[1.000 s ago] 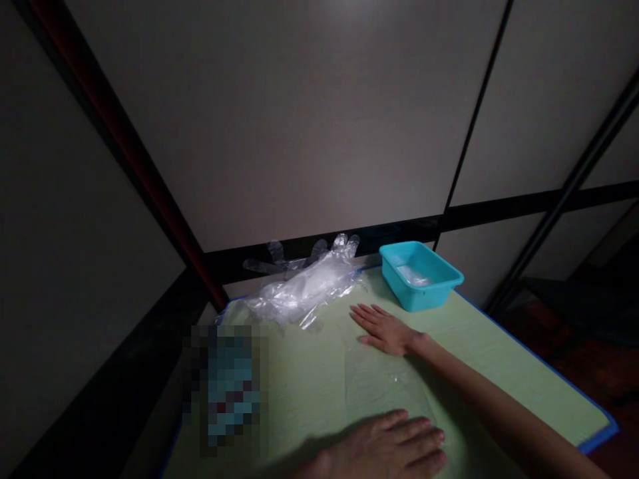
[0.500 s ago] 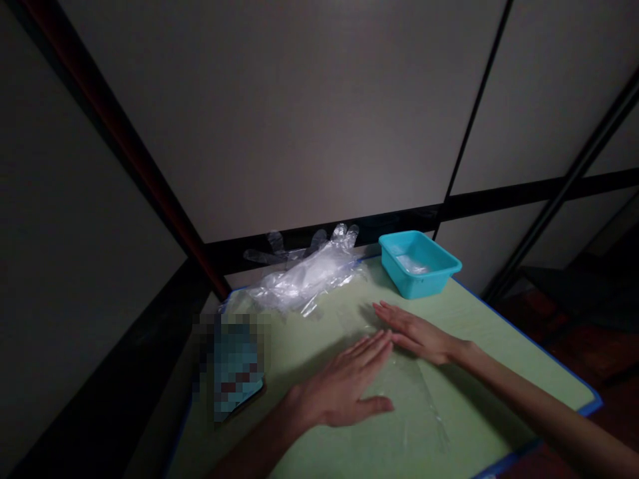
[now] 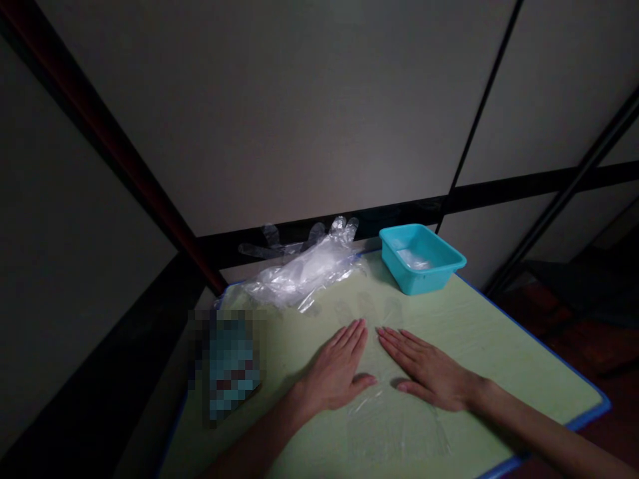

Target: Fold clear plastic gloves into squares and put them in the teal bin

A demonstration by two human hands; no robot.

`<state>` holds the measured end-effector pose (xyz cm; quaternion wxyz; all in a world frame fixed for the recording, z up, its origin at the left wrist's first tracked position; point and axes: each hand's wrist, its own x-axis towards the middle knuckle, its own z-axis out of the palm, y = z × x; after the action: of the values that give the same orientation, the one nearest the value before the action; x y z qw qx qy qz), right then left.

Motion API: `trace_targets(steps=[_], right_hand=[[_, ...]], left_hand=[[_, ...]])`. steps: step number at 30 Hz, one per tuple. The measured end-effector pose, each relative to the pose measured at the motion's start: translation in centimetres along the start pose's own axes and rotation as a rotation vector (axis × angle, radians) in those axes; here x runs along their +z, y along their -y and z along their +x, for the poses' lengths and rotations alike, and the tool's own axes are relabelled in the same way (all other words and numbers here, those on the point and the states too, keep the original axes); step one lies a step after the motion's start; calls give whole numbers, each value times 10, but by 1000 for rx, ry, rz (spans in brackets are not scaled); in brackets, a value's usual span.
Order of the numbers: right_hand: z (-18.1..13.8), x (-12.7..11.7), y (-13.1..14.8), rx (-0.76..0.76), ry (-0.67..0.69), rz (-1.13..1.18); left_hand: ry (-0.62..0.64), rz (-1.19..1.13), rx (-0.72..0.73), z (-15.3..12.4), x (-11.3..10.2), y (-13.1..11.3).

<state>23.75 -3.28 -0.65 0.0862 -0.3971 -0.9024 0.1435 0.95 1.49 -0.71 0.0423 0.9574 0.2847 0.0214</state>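
A clear disposable plastic glove (image 3: 394, 429) lies spread on the pale green table (image 3: 519, 352), its faint finger shapes pointing away from me. My left hand (image 3: 337, 369) rests flat on the glove's left side, fingers stretched out and thumb apart. On the right side of the same glove lies my right hand (image 3: 432, 372), also flat with its thumb away from the fingers. The fingertips of the two hands point towards each other with a small gap between them. Neither hand grips anything.
A pile of clear plastic gloves (image 3: 304, 273) lies at the table's back edge. Right of it stands a turquoise basin (image 3: 422, 263) with clear plastic inside. A blurred-out flat item (image 3: 232, 366) is at the left. Cabinet panels (image 3: 319, 120) rise behind the table.
My hands have come apart and down flat onto the glove. The right hand has moved nearer to me, and the glove's finger shapes now show beyond my fingertips.
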Motion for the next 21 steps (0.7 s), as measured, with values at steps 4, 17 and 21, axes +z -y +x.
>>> trace_targets(steps=[4,17,21], right_hand=[[0,1,-1,-1,-22,-2],[-9,13,23,62,-76,-51],[-9,15,23,71,-78,-53]], left_hand=[[-20,12,-3,0,-1,1],[15,-36,57,-13,-7,-30],[28,-41,65,-12,-7,-29]])
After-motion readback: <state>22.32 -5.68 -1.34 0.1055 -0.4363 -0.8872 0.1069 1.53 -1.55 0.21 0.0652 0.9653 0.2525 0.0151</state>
